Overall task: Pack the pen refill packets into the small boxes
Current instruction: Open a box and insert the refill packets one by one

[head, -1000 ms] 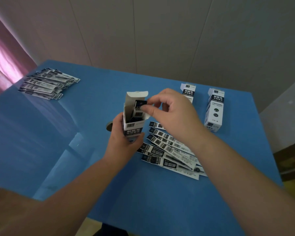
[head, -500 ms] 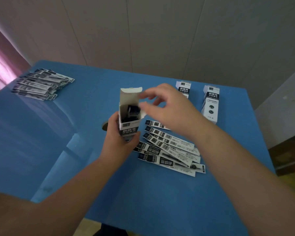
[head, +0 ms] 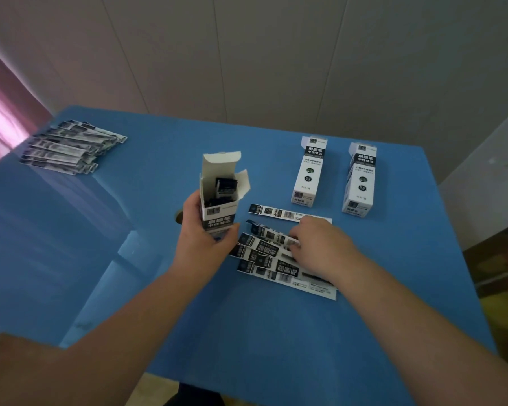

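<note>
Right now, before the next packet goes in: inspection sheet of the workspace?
Surface: blue table, glossy at left.
Job's things: open box upright in left hand, packets inside; loose packets fanned beside it; far stack of packets at back left; two closed boxes standing at back right.
Clutter: small round object behind left hand, mostly hidden.
Grippers: left hand grips the box; right hand on loose packets, grip unclear.
Cables: nothing seen.
Surroundings: panelled wall, pink curtain at left.

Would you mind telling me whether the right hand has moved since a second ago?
Yes. The right hand has left the open box mouth and dropped onto the loose packets on the table.
</note>
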`<move>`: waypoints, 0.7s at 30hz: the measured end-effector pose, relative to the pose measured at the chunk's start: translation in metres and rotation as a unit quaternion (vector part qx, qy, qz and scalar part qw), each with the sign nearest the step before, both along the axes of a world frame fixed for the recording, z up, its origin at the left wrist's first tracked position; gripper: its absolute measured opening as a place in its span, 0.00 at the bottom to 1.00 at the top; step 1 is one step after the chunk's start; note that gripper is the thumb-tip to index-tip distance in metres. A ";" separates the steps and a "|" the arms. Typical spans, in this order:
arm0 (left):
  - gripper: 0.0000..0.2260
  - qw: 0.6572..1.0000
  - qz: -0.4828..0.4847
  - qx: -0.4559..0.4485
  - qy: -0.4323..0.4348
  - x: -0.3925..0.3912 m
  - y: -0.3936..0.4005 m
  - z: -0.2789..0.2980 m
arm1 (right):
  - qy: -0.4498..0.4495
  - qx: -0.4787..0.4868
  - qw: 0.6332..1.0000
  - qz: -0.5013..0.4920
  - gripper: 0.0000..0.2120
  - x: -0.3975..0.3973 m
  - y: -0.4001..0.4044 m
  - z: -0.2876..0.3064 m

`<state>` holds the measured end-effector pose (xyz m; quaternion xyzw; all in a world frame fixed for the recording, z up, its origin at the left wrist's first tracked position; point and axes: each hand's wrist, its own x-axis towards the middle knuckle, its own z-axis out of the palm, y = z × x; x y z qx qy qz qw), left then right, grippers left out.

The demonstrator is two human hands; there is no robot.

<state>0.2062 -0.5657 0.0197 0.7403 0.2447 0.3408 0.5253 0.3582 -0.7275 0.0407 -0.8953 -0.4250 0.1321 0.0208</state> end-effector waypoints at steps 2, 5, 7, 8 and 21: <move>0.37 1.000 0.002 0.008 -0.002 0.000 -0.002 0.001 | -0.005 0.012 1.000 0.001 0.11 0.001 -0.001 0.004; 0.36 1.000 -0.001 0.010 0.006 -0.001 -0.003 0.002 | 0.021 0.029 0.999 -0.021 0.12 0.005 -0.002 0.011; 0.36 1.000 0.000 0.010 0.008 -0.001 -0.003 0.002 | 0.033 0.048 0.998 -0.031 0.14 0.008 -0.004 0.014; 0.36 1.000 0.000 0.008 0.006 -0.001 -0.003 0.003 | 0.039 0.054 0.997 -0.033 0.15 0.008 -0.005 0.017; 0.36 1.000 -0.005 0.009 -0.007 0.000 0.000 -0.002 | 0.414 0.444 0.794 -0.039 0.03 -0.016 -0.019 0.115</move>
